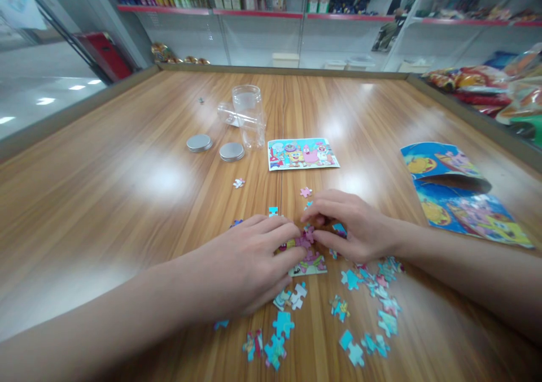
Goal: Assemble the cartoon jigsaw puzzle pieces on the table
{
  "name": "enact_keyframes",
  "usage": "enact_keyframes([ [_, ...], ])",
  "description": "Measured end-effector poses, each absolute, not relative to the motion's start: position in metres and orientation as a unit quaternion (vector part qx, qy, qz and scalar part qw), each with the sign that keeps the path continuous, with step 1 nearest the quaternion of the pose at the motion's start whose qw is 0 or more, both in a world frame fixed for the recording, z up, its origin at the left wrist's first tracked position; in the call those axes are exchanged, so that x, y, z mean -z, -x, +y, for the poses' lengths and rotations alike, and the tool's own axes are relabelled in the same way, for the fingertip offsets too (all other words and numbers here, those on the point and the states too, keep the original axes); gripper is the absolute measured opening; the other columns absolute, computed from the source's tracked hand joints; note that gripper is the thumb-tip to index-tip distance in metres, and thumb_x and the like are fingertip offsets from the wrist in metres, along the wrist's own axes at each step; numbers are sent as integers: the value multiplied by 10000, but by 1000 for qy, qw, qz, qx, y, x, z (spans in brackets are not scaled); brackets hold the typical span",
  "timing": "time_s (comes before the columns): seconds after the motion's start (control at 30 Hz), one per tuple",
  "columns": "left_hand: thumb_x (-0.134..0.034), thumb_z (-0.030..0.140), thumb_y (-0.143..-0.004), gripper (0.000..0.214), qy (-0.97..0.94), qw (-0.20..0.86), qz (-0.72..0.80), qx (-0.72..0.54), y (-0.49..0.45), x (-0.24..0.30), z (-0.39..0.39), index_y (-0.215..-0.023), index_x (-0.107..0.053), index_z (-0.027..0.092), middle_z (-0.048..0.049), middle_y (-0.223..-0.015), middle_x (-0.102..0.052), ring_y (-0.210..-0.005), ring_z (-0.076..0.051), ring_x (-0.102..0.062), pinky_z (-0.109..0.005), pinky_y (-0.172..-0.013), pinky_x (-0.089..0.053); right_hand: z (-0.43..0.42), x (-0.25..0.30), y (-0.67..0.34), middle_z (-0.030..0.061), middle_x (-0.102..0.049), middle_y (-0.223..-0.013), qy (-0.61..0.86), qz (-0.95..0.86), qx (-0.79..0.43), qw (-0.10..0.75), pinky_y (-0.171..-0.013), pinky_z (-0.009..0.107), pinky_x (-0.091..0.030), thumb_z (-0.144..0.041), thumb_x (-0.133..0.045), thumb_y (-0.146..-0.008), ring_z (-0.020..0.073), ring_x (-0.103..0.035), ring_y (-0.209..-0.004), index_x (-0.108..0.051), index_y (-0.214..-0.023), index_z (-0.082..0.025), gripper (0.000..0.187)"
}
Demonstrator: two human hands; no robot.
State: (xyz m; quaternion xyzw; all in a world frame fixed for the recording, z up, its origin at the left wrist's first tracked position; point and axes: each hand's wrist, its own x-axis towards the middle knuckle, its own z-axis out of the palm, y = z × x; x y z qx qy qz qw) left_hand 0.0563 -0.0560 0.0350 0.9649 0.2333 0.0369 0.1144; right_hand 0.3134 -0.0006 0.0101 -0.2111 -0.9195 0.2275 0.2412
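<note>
A small joined section of jigsaw puzzle [315, 264], pink with a pale green lower edge, lies on the table between my hands. My left hand [258, 255] rests over its left side with the fingers stretched out, hiding part of it. At its upper right, my right hand [355, 224] has thumb and forefinger closed around a pink puzzle piece [310, 234], which touches or lies very close to the section. Loose puzzle pieces [283, 324], mostly light blue, are scattered nearer to me. A pink loose piece [305, 192] and a pale one [239, 183] lie farther off.
Beyond my hands lies a cartoon picture card [303, 154]. Clear plastic cylinders [248, 108] stand and lie near metal lids [232, 152]. A blue printed packet [466, 196] is at right. Raised edging [283, 71] borders the wooden table; stocked shelves [258, 13] stand behind.
</note>
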Motion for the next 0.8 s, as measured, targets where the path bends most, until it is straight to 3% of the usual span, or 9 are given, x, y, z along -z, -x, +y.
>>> enact_keyframes([
  [0.13, -446, 263, -1039, 293, -965, 114, 233, -38, -56, -35, -56, -1253, -620, 161, -135, -1220, -595, -1168, -299, -571, -516, -994, -533, -1, -7, -313, -6, -576, -773, 219, -904, -235, 282, -624, 252, -385, -114, -585, -885, 109, -504, -675, -643, -984, -154, 121],
  [0.33, -452, 257, -1039, 287, -967, 109, 225, -59, -55, -33, -56, -1258, -614, 165, -141, -1226, -606, -1190, -291, -577, -507, -1027, -520, 0, -6, -312, 13, -619, -804, 198, -930, -214, 227, -691, 292, -401, -179, -621, -872, 143, -545, -749, -652, -954, -168, 88],
  [0.8, -430, 263, -1047, 296, -965, 116, 231, -36, -56, -36, -57, -1255, -614, 160, -143, -1235, -605, -1206, -305, -573, -539, -1029, -516, 0, -9, -312, 8, -606, -765, 208, -926, -226, 218, -671, 285, -383, -194, -629, -860, 138, -516, -720, -635, -882, -165, 37],
])
